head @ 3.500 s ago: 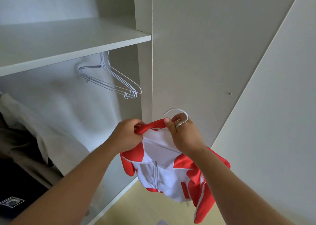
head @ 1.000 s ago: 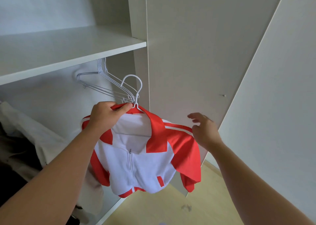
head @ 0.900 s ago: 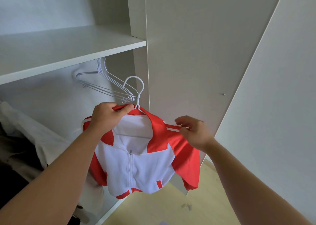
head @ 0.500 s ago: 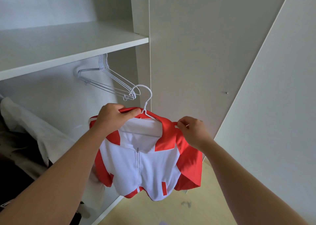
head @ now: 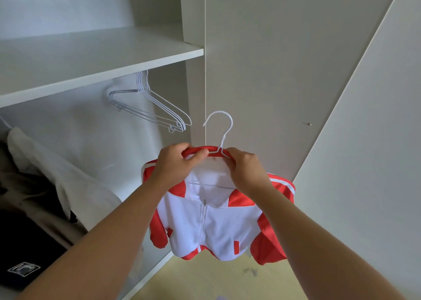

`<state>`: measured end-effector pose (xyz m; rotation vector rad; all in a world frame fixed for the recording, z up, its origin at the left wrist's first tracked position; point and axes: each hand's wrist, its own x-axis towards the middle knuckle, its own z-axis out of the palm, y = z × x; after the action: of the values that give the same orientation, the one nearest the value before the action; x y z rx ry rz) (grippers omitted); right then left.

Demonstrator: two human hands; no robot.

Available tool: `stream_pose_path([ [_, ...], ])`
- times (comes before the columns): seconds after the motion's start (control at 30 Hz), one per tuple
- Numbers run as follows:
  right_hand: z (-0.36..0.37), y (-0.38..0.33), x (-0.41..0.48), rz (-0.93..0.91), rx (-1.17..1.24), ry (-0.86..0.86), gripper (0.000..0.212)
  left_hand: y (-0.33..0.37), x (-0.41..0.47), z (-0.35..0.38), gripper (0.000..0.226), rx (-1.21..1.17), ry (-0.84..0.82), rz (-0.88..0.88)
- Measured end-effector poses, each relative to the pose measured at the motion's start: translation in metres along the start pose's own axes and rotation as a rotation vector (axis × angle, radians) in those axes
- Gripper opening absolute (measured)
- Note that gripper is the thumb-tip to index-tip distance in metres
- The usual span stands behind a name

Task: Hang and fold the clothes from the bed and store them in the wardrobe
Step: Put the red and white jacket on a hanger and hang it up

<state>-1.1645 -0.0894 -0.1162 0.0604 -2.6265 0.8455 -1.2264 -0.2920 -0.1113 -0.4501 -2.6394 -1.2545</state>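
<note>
Head view: left hand and right hand, each grip clamped on the jacket collar at the hanger.

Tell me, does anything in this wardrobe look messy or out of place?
Yes. At lower left, pale and dark garments slump in a crumpled heap instead of hanging. The red and white jacket sits unevenly on its white hanger, still off the rail, with both hands at the collar. The empty hangers hang neatly.
</note>
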Motion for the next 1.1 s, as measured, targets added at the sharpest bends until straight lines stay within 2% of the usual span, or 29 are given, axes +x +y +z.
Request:
stream_pose_path([
  [0.1,-0.001,0.006,-0.001,-0.011,0.004,0.038,0.024,-0.02,-0.001,-0.006,0.041,-0.123,0.023,-0.076],
  [0.17,-0.002,0.01,-0.002,-0.012,-0.001,0.066,0.023,-0.041,0.0,-0.011,0.025,-0.173,0.007,-0.161],
  [0.23,-0.003,0.012,-0.002,-0.01,-0.007,0.094,0.022,-0.061,-0.001,-0.015,0.033,-0.037,-0.035,-0.159],
  [0.3,-0.005,0.013,-0.002,-0.009,-0.013,0.111,0.02,-0.078,-0.002,-0.017,0.041,0.154,-0.071,-0.129],
  [0.37,-0.006,0.013,-0.002,-0.017,-0.017,0.122,0.02,-0.087,-0.003,-0.016,0.034,0.221,-0.084,-0.095],
  [0.5,-0.009,0.017,-0.003,-0.002,-0.07,0.155,0.021,-0.085,-0.003,-0.018,0.025,0.143,0.0,-0.014],
  [0.63,-0.016,0.021,0.0,0.047,-0.113,0.192,0.02,-0.071,-0.001,-0.019,0.009,0.162,-0.014,0.071],
  [0.8,-0.02,0.026,-0.003,0.057,-0.122,0.201,0.018,-0.055,0.001,-0.017,0.024,0.207,0.002,0.228],
  [0.93,-0.016,0.021,-0.006,-0.018,-0.117,0.169,0.017,-0.036,0.001,-0.006,0.007,0.148,-0.029,0.378],
  [1.1,-0.016,0.023,-0.008,-0.043,-0.094,0.161,0.015,-0.026,0.003,0.006,0.008,0.163,-0.085,0.381],
])
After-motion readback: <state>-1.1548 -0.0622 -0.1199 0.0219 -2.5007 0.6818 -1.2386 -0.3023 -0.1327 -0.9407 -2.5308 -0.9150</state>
